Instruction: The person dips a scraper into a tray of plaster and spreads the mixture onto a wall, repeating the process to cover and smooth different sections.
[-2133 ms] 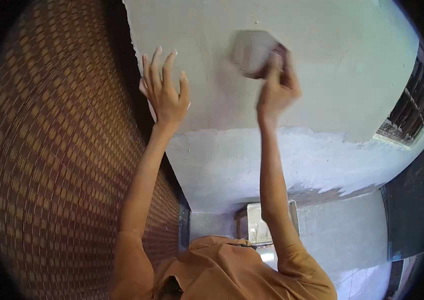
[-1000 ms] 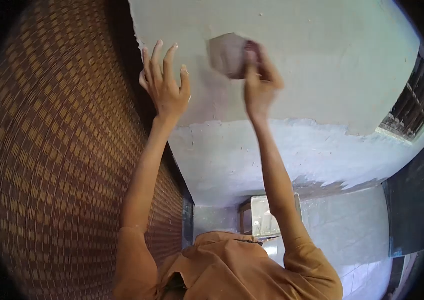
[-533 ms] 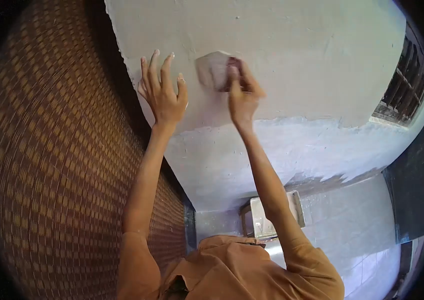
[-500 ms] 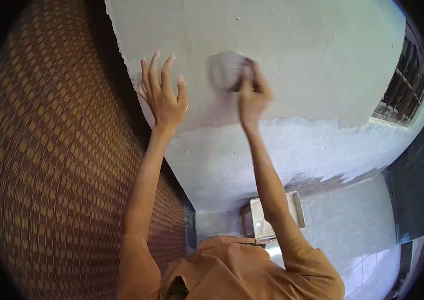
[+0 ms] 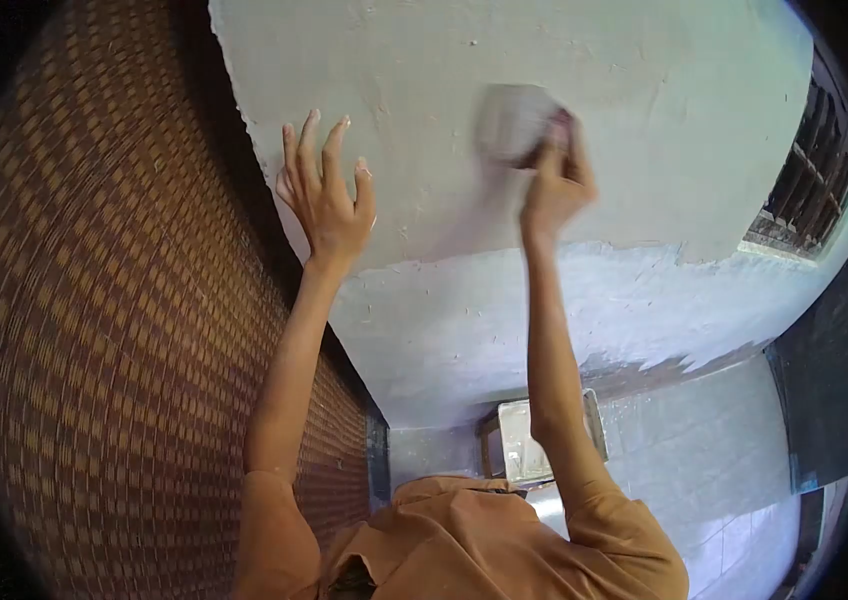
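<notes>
My right hand (image 5: pixel 556 195) grips a putty scraper (image 5: pixel 516 125) by its dark red handle end. The wide, pale blade is blurred and lies over the upper, grey-coated part of the wall (image 5: pixel 634 130). Farther left, my left hand (image 5: pixel 329 205) has its fingers spread over the same wall, close to its ragged left edge. White smears show on its fingertips, and it holds nothing. Below both hands runs an uneven border where the grey coat meets a whiter, bluish band.
A woven brown panel (image 5: pixel 134 300) rises along the left side. Low down, a white-smeared tray (image 5: pixel 524 450) sits on a wooden stand above the grey floor (image 5: pixel 684 430). A barred opening (image 5: pixel 809 170) is in the wall at right, with a dark panel (image 5: pixel 834 350) below it.
My right hand has moved the scraper to the right and slightly up across the wall. My left hand has stayed in nearly the same place, fingers still spread.
</notes>
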{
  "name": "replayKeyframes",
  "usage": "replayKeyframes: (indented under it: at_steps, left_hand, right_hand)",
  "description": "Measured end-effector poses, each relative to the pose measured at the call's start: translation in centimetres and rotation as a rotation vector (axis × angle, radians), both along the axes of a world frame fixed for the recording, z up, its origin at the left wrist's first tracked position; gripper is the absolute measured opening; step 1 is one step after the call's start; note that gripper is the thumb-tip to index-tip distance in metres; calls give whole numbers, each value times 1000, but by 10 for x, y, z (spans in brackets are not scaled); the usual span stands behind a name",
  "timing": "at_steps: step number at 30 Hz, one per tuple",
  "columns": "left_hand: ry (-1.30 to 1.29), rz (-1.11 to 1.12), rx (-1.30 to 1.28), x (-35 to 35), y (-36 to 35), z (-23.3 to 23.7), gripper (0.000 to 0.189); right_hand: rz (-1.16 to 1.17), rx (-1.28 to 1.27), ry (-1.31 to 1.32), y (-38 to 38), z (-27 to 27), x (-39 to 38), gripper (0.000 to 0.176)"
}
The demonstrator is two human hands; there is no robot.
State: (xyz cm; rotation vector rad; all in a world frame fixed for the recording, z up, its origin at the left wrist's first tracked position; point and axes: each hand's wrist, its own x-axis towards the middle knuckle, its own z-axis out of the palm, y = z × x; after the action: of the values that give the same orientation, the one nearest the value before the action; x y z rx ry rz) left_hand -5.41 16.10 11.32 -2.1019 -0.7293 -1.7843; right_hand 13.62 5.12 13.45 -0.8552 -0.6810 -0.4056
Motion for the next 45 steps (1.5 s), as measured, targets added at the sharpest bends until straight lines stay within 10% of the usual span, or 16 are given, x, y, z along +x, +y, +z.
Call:
replayKeyframes:
  at_steps: [10,14,19,45]
  left_hand:
    - [18,-8,-20,16,-5,-1,48]
    - [-9,0,-23,6,-3,-3,49]
    - [-21,-22,-22,16,-1,-6,49]
    - [-50,53,-61,-1,-3,-22,49]
  right_hand:
    - [3,-77,-34,3,-26,-8,32]
    - [112,263,121,-37,-18,24,29]
    - [155,-110,1,-7,-27,-39,32]
    - [156,-34,-22,4,-48,-47,29]
